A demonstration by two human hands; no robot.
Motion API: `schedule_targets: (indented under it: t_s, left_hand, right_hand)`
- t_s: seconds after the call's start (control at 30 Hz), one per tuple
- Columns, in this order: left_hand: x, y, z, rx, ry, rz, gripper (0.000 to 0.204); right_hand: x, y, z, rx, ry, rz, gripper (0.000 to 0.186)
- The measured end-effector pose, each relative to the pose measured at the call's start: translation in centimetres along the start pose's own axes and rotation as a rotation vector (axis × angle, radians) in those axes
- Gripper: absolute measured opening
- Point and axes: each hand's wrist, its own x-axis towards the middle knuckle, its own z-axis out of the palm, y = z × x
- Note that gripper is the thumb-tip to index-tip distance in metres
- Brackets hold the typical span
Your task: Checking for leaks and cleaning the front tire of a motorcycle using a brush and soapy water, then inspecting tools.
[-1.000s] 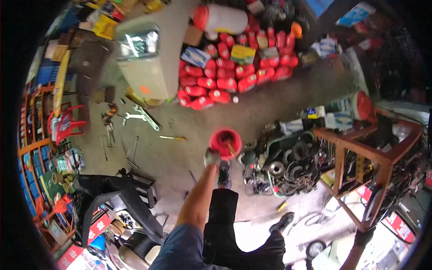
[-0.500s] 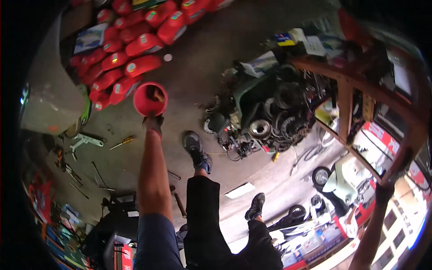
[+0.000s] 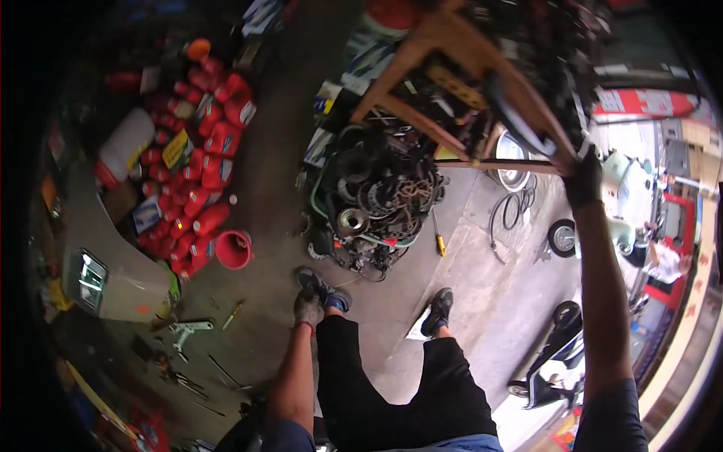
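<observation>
My left hand (image 3: pixel 307 309) wears a grey work glove and hangs beside my left shoe, holding nothing, its fingers loosely extended. Beyond it to the left, a red bucket (image 3: pixel 222 251) stands on the floor with something brownish inside. At the right, my right hand (image 3: pixel 584 181) in a dark glove grips the near corner of a brown frame-like stand (image 3: pixel 422 120). Tools and dark parts lie in the openings of that stand, with a curved pale-edged piece (image 3: pixel 516 117) on top. The fingers of my right hand are partly lost in shadow.
Many red plastic bottles (image 3: pixel 218 172) are piled at the left. A heap of greasy metal parts (image 3: pixel 376 188) lies ahead. A yellow-handled screwdriver (image 3: pixel 440 245), a coiled hose (image 3: pixel 512 215), a wheel (image 3: pixel 562 238) and hand tools (image 3: pixel 184 331) lie around. A scooter part (image 3: pixel 553 354) is at right.
My left hand has let go of the red bucket and drawn back toward my leg; the bucket stays by the bottles. My right hand remains at the stand's corner. The whole view has shifted.
</observation>
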Motion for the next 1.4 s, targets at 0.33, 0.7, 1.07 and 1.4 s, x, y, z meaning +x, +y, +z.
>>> schedule_targets:
  t_s: [0.33, 0.7, 1.07, 1.4]
  left_hand:
    - [-23.7, 7.1, 5.2, -0.192, 0.098, 0.060, 0.037]
    - [-41.8, -2.1, 17.5, 1.624, -0.371, 0.062, 0.052]
    - [-27.1, 22.6, 43.7, 0.506, -0.095, 0.068, 0.040]
    - [-5.6, 37.2, 76.9, 0.993, -0.286, 0.261, 0.055]
  right_hand:
    - [-10.2, 5.7, -3.9, 0.113, -0.009, -0.076, 0.044]
    - [-44.3, 41.9, -45.0, -0.497, -0.415, 1.108, 0.043]
    - [-40.5, 49.2, -47.8, -0.177, -0.312, 1.134, 0.035]
    - [-5.1, 56.0, -37.0, -0.307, -0.403, 0.990, 0.048]
